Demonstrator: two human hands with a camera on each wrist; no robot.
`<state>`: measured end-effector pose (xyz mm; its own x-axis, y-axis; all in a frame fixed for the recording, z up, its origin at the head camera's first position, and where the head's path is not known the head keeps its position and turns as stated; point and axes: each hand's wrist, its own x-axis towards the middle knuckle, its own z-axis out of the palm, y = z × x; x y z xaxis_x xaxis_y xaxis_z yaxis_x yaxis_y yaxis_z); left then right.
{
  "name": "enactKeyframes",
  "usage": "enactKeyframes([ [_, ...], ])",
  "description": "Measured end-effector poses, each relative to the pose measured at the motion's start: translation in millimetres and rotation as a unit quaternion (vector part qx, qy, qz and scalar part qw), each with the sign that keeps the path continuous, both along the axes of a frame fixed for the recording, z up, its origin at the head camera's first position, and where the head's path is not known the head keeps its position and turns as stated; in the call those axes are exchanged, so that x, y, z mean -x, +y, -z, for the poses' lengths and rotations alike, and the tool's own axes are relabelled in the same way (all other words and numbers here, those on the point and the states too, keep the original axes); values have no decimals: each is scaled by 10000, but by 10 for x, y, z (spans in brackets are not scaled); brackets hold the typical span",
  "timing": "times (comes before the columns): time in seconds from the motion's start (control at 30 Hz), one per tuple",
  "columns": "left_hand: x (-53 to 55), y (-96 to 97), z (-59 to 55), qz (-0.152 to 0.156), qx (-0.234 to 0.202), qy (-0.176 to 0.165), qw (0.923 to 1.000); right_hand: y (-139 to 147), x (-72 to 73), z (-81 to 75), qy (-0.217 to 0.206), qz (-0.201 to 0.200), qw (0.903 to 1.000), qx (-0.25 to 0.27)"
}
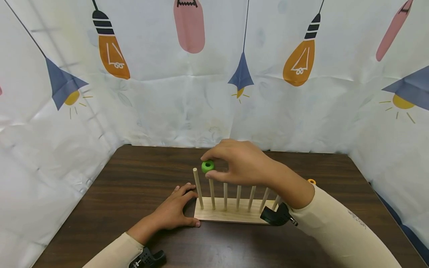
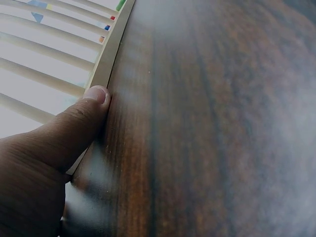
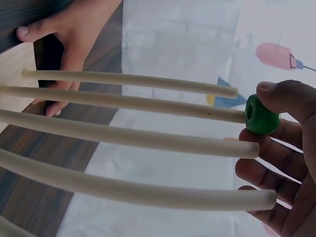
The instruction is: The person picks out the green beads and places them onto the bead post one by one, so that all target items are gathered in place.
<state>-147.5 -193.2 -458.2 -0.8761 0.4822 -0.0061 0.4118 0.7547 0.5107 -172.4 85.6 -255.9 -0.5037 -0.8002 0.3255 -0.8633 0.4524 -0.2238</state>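
Note:
My right hand [image 1: 239, 162] pinches a green bead [image 1: 207, 166] with a hole through it, between thumb and forefinger. The bead is at the top of the second wooden peg [image 3: 197, 111] from the left, its hole facing the peg's tip in the right wrist view. The other fingers spread loosely behind the neighbouring pegs. A pale wooden base [image 1: 231, 214] holds the row of upright pegs. At its left end lies my left hand [image 1: 174, 208], thumb [image 2: 96, 95] against the front edge, with fingers extended toward the back. My right forearm hides the base's right end.
An orange bead [image 1: 311, 181] shows just beyond my right sleeve. Small red [image 2: 112, 18] and blue pieces [image 2: 107, 27] appear past the base in the left wrist view. The dark wooden table [image 1: 134, 178] meets a printed white cloth [image 1: 161, 111] at the back.

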Motion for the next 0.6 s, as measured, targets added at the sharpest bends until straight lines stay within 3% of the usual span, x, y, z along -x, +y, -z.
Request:
enactKeyframes([
  [0.6, 0, -3, -5, -79, 8, -163, 9998, -217, 31, -24, -139, -70, 9999, -32],
])
